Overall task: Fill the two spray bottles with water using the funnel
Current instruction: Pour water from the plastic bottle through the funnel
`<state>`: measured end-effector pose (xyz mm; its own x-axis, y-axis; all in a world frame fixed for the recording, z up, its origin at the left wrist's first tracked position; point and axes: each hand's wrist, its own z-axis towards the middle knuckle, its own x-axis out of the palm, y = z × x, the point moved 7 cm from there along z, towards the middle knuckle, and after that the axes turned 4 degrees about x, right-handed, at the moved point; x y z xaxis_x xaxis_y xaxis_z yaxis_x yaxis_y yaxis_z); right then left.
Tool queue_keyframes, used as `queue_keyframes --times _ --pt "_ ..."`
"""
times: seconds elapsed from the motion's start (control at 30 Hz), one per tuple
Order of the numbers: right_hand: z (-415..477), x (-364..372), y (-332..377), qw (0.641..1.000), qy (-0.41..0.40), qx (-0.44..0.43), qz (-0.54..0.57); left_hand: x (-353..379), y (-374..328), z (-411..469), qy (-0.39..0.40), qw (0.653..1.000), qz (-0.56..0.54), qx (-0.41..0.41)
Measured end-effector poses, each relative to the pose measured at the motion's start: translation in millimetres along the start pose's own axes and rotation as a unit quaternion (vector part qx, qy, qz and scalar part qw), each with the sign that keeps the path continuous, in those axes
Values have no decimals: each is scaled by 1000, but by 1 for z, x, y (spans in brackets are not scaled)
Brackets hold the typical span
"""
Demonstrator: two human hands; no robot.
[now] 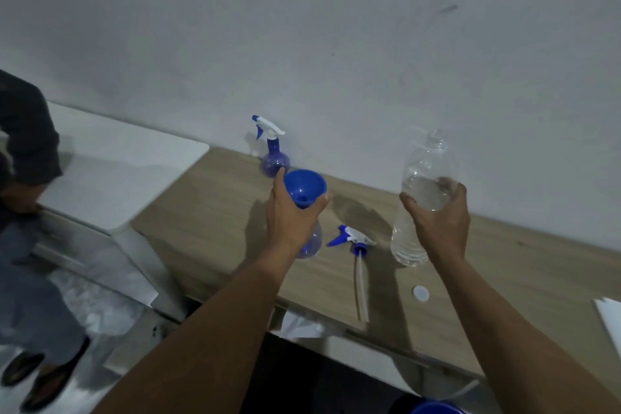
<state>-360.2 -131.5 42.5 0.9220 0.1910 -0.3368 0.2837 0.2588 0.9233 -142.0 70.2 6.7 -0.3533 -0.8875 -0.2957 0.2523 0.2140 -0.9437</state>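
Wooden surface (215, 212) against a pale wall: my left hand (289, 215) curls its fingers round the blue funnel (305, 186) atop the open spray bottle (312, 242). My right hand (440, 215) grips the uncapped water bottle (423, 171), right of it. The second spray bottle (274, 158) stands far, by the wall.

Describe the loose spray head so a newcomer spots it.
On the light wooden tabletop, look between the left hand and right hand. The white-and-blue plastic spray head lies flat there, clear tube trailing; its twin stands screwed onto the blue spray bottle by the grey wall.
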Motion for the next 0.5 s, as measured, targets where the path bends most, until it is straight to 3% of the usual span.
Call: queue_keyframes --times 0.23,0.4,0.5 --pt "-11 -9 62 991 89 -83 -52 0 2 4 51 999 -15 -8" --pt "-28 4 86 976 186 -79 -83 -7 -3 8 77 997 2 19" --pt "-37 16 92 955 240 -73 -156 -8 -5 14 102 994 5 34"
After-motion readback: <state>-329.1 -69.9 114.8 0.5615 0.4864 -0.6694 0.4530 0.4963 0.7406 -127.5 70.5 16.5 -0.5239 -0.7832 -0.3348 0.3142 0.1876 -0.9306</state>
